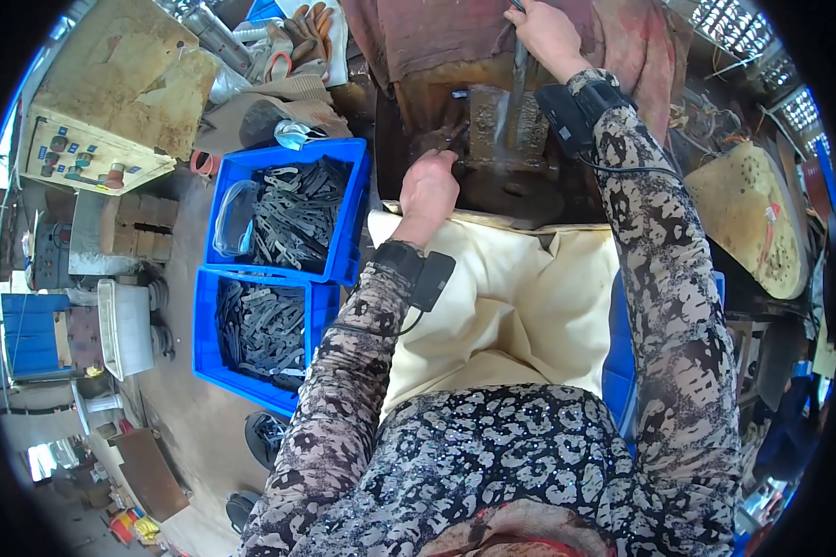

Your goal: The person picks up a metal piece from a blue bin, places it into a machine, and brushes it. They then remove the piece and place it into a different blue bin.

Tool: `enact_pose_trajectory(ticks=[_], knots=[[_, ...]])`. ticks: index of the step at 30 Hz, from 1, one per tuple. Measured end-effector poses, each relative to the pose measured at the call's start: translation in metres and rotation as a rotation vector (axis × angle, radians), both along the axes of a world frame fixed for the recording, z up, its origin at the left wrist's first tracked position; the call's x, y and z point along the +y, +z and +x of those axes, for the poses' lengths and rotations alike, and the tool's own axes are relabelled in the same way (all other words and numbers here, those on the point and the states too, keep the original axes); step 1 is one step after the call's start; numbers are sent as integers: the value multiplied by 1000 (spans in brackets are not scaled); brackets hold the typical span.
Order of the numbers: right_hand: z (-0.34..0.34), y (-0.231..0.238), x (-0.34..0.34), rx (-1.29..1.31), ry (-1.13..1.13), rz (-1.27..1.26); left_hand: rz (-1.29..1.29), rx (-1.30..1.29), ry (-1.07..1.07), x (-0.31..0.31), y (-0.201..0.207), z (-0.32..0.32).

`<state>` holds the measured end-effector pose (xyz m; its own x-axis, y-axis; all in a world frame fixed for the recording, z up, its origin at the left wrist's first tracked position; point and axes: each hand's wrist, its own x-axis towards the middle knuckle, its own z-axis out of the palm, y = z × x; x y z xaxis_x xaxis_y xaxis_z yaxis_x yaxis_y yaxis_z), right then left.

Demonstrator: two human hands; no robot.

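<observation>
My left hand [429, 190] is closed, thumb and fingers pressed together, at the near left edge of a dark, wet machine bed [515, 190]. What it pinches, if anything, is hidden. My right hand [550, 39] reaches to the top of the view, its fingers closed around the end of a thin dark rod that the picture's edge partly cuts off. Just below that hand stands an upright metal bar [518, 79]. Beside the bar is a wet, rough metal block [494, 121], with a pale streak, perhaps liquid, in front of it.
Two blue bins [362, 209] full of flat dark metal pieces stand on my left, clear goggles [237, 218] in the far one. A cream apron [492, 288] covers my lap. Reddish cloth [474, 37] hangs behind the machine. A control box [93, 139] stands far left, gloves [306, 32] beyond.
</observation>
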<state>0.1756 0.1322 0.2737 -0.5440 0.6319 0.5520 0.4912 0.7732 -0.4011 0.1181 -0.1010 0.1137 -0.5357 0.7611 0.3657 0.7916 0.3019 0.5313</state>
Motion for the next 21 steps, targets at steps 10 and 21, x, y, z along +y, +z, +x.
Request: enact_pose_trajectory(ticks=[10, 21], knots=[[-5, -10, 20, -151, -29, -59, -80, -31, 41, 0, -2, 2], [27, -11, -2, -47, 39, -9, -110, -66, 41, 9, -6, -2]])
